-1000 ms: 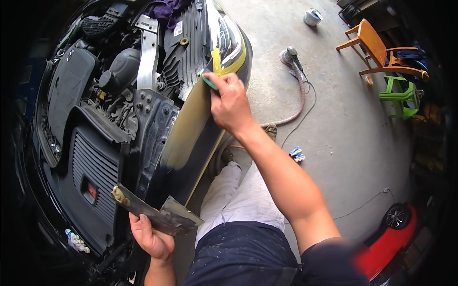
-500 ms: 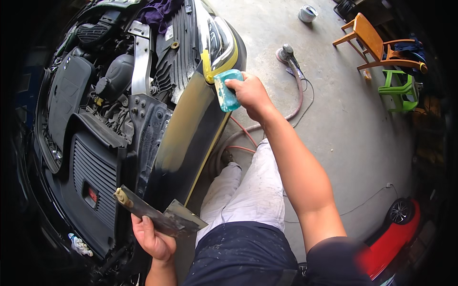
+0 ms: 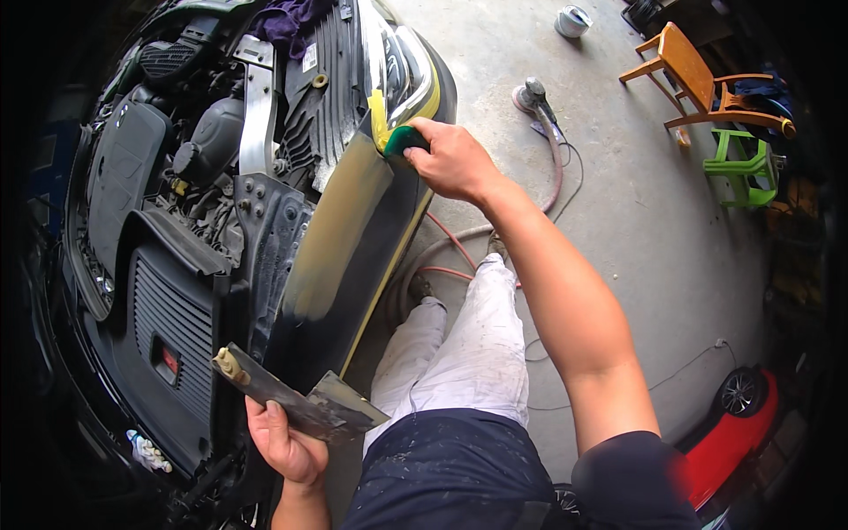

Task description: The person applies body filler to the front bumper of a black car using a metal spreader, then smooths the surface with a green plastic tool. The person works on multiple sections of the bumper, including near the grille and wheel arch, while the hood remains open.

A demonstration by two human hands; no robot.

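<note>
My right hand [image 3: 455,163] grips a green, flexible-looking filler spreader [image 3: 404,140]. The spreader's edge is at the upper end of the dark car fender [image 3: 362,256], right by the yellow masking tape [image 3: 379,115] along the headlight [image 3: 399,79]. A broad smear of tan filler [image 3: 336,225] covers part of the fender. Lower down, my left hand [image 3: 287,446] is closed round a dark, stained filler board [image 3: 291,402]. A lump of tan filler [image 3: 230,364] sits at the board's far left end, and a thin flat plate [image 3: 346,397] overlaps its right end.
To the left lies the uncovered engine bay [image 3: 194,168], a purple cloth [image 3: 284,26] at its top. On the concrete floor are a sander [image 3: 533,95] with its hose [image 3: 555,177], a tin [image 3: 572,21], a wooden chair [image 3: 689,71], a green stool [image 3: 744,166] and a red toy-like car [image 3: 733,442].
My right hand has moved slightly left and down, bringing the spreader, now seen more edge-on, against the fender beside the tape. My left hand and the board are almost unmoved.
</note>
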